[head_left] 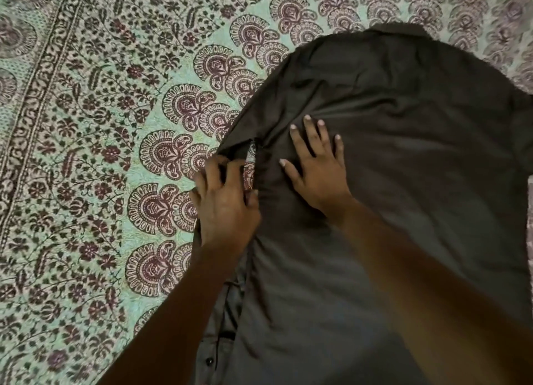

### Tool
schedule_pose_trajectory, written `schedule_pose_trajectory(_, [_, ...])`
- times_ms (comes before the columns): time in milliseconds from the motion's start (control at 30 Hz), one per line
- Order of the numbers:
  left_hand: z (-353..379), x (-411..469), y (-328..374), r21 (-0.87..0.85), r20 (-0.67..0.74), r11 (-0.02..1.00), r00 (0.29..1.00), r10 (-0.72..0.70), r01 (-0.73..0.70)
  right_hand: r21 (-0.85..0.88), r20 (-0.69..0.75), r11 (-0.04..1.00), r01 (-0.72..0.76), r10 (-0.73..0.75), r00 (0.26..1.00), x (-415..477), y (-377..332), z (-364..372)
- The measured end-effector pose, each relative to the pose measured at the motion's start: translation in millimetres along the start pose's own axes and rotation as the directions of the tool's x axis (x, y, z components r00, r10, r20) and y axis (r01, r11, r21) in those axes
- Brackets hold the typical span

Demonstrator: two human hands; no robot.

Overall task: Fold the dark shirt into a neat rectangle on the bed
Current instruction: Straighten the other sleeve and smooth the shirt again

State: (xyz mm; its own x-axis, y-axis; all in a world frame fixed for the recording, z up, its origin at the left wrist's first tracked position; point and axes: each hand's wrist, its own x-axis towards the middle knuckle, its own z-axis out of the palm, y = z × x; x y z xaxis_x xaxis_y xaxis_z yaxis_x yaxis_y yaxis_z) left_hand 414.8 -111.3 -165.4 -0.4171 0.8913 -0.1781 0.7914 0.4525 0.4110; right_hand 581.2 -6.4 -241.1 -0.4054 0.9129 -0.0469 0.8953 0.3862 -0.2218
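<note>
The dark shirt (403, 153) lies spread back-up on the bed, its collar at the far top and its button placket showing along the near left edge. My left hand (223, 208) pinches the shirt's left edge, where the sleeve is bunched and a small gap shows the bedsheet. My right hand (315, 171) lies flat with fingers spread on the cloth just right of that fold, pressing it down. Both forearms reach in from the bottom of the view and cover the shirt's lower part.
A green bedsheet (101, 153) with maroon floral and fan prints covers the bed. Its patterned border band (34, 96) runs down the far left. Open sheet lies left of and beyond the shirt.
</note>
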Motion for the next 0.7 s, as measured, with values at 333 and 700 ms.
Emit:
schedule_pose_trajectory(333, [-28.8,9.2,-53.1,-0.314,-0.061,0.933,0.977,-0.205,0.177,0.039,-0.070,0.998,-0.049,0.051,0.996,-2.2,-27.7,-16.2])
schedule_pose_trajectory(700, [-75.7,68.2,-105.4,-0.653,0.295,0.740,0.954,0.051,0.162,0.853,0.522,-0.226,-0.471,0.345,0.780,57.0,-178.0,-52.5])
